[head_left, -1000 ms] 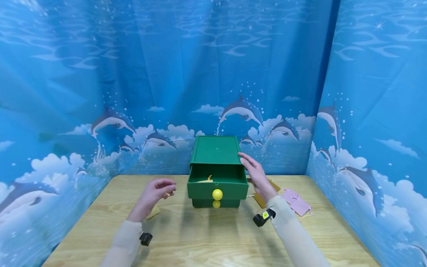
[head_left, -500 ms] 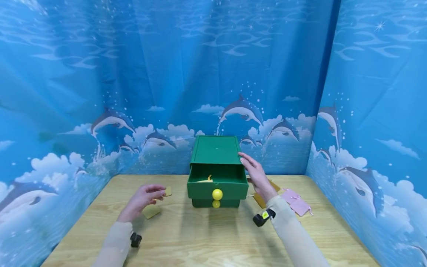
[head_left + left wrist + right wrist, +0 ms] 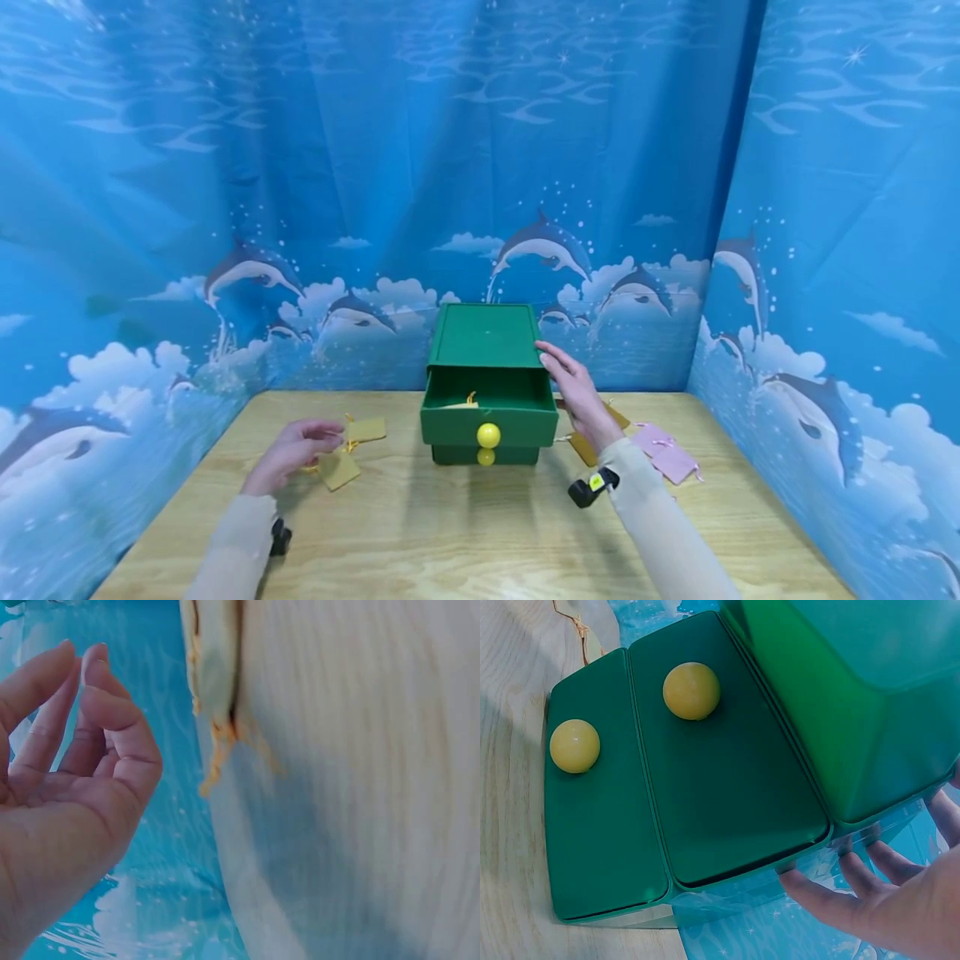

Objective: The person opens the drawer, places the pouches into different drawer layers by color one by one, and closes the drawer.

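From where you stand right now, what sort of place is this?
Probably a small staged booth for recording tabletop work: a dolphin-print backdrop closes in the back and sides of a wooden table, and small black devices show at both wrists.

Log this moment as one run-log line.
left hand: empty, beside two yellow pouches | right hand: touching right side of green cabinet | top drawer: pulled open, yellow item partly visible inside
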The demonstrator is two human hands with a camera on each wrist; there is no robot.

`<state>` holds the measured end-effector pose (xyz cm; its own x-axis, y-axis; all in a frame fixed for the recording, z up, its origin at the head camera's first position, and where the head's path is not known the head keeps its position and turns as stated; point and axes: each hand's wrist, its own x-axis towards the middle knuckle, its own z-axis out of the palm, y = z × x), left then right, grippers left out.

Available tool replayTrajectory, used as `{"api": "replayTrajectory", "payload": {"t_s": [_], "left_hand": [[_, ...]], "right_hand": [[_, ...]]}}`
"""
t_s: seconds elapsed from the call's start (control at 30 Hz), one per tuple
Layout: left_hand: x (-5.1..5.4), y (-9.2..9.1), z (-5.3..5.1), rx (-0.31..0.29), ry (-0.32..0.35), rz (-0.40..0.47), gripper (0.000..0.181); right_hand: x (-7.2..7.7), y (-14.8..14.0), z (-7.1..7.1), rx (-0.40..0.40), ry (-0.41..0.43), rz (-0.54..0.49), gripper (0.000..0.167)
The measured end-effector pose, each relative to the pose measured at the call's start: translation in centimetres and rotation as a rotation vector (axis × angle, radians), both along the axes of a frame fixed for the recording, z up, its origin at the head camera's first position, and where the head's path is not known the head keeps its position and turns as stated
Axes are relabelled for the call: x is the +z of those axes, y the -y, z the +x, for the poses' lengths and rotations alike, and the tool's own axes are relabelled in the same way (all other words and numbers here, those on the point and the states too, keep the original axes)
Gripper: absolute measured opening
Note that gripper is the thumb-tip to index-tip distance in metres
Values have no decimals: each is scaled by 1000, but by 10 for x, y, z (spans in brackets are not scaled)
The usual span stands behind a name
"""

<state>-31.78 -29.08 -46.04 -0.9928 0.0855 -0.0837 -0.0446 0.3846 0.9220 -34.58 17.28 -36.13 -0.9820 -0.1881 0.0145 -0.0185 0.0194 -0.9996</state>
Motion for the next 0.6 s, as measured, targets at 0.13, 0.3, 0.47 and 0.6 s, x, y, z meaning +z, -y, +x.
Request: {"api": "replayTrajectory", "payload": {"t_s": [0.13,0.3,0.47,0.6], "left_hand": [[-5,7,-2,2,-10,-27,45],[-10,11,-4,5,-10,-77,45],[-12,15,0,18,6,-131,42],[-11,17,2,31,29,-151,42]], "right_hand": [[10,2,9,-2,-9,6,48],[12,2,13,-6,-9,15,48],[10,1,12,2,-2,11,48],[10,1,11,6,-7,7,48]]}}
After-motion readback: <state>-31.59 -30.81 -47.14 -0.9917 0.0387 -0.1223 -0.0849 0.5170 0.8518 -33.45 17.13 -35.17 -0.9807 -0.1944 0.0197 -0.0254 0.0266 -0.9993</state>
